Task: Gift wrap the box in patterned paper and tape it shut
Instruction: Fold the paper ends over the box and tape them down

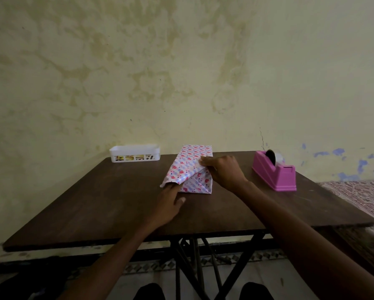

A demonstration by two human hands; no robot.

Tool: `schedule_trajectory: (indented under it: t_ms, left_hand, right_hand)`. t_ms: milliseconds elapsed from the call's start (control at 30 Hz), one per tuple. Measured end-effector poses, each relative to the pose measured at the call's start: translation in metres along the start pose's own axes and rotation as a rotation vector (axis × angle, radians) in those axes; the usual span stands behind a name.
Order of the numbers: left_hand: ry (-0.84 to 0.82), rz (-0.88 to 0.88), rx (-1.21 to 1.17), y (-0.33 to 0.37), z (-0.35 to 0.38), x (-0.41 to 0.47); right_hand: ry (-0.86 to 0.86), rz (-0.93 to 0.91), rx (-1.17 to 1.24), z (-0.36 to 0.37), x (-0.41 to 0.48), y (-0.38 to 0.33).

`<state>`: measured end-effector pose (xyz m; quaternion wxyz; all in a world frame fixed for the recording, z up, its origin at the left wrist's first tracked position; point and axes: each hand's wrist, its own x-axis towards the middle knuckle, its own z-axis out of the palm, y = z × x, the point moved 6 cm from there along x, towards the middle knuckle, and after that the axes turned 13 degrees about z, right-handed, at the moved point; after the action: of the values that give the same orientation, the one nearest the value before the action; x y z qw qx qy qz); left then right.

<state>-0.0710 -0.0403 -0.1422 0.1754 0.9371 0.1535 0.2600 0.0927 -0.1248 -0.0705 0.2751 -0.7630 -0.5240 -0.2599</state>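
The box lay on the dark wooden table, slightly right of the table's centre and toward its far edge, with its long axis running from near to far. The patterned paper, white with pink and blue heart shapes, covered the top, the sides and the far end of the box. At the near end the paper was only partly closed: a triangular flap was folded in on the right side, and a loose flap stood out on the left side. The left hand rested on the table at the near left corner of the box. Its fingers were straight, with the tips tucked under the loose flap, and its thumb lay flat on the table; it gripped nothing. The right hand was placed on the top of the box near the right edge. Its fingers were bent and pinched a folded edge of the paper against the top of the box. A pink tape dispenser carrying a tape roll stood on the table to the right of the box, apart from it. A white slotted basket stood at the far left edge of the table, against the stained wall.
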Motion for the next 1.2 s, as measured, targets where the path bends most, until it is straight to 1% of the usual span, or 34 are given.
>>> schedule_trajectory:
  t_ms: [33,100,200,267,333,367,400,433,500,533,567,600,633,667,700,733,800,833,933,1067,1200]
  left_hand:
    - [0.047,-0.024,-0.047,-0.005,-0.008,-0.001]
    - [0.052,-0.091,-0.148,-0.014,-0.020,-0.005]
    - [0.006,-0.154,-0.125,-0.031,-0.036,-0.008]
    - [-0.063,-0.244,0.001,-0.038,-0.045,-0.007]
    - [-0.084,-0.385,0.228,-0.039,-0.059,-0.003]
    - [-0.055,-0.461,0.354,-0.037,-0.069,-0.003]
    - [0.007,-0.499,0.457,-0.035,-0.079,-0.002]
    - [0.084,-0.491,0.518,-0.033,-0.087,0.001]
    - [0.241,-0.371,0.504,-0.022,-0.097,0.009]
    - [0.293,-0.289,0.429,-0.016,-0.099,0.014]
    - [0.313,-0.205,0.320,-0.009,-0.098,0.021]
    - [0.288,-0.124,0.202,-0.003,-0.094,0.029]
    - [0.221,-0.041,0.128,0.004,-0.087,0.036]
    - [0.142,0.039,0.141,0.012,-0.077,0.040]
    - [0.080,0.108,0.227,0.018,-0.067,0.041]
    - [0.057,0.172,0.355,0.022,-0.059,0.041]
    - [0.087,0.282,0.591,0.034,-0.047,0.041]
    - [0.114,0.323,0.652,0.040,-0.042,0.041]
    - [0.171,0.387,0.707,0.050,-0.028,0.043]
    - [0.130,0.377,0.734,0.046,-0.016,0.040]
    - [0.191,0.405,0.771,0.044,-0.011,0.039]
  right_hand:
    - [0.003,0.001,0.008,0.000,0.000,0.000]
    - [0.009,0.009,0.024,0.001,-0.001,0.000]
    - [0.012,0.009,0.042,0.002,-0.001,0.001]
    - [0.004,0.003,0.043,0.003,-0.001,0.001]
    - [0.005,-0.004,0.041,0.003,-0.001,0.002]
    - [0.007,-0.006,0.042,0.004,-0.001,0.002]
    - [0.010,-0.008,0.045,0.003,-0.001,0.002]
    - [0.009,-0.009,0.046,0.004,-0.001,0.003]
    - [0.002,-0.011,0.045,0.004,-0.002,0.003]
    - [0.000,-0.014,0.048,0.004,-0.003,0.003]
    - [-0.003,-0.016,0.050,0.004,-0.003,0.003]
    - [-0.006,-0.020,0.048,0.004,-0.002,0.003]
    - [-0.011,-0.024,0.039,0.003,-0.001,0.002]
    - [-0.016,-0.029,0.027,0.003,-0.001,0.002]
    - [-0.019,-0.035,0.016,0.003,-0.001,0.001]
    - [-0.022,-0.043,0.008,0.003,-0.002,0.001]
    - [-0.015,-0.069,0.007,0.003,-0.004,0.000]
    - [-0.013,-0.083,0.020,0.003,-0.006,0.000]
    - [-0.017,-0.080,0.081,0.001,-0.008,0.000]
    - [0.020,-0.044,0.154,-0.002,-0.008,0.002]
    - [0.027,-0.005,0.212,-0.003,-0.007,0.004]
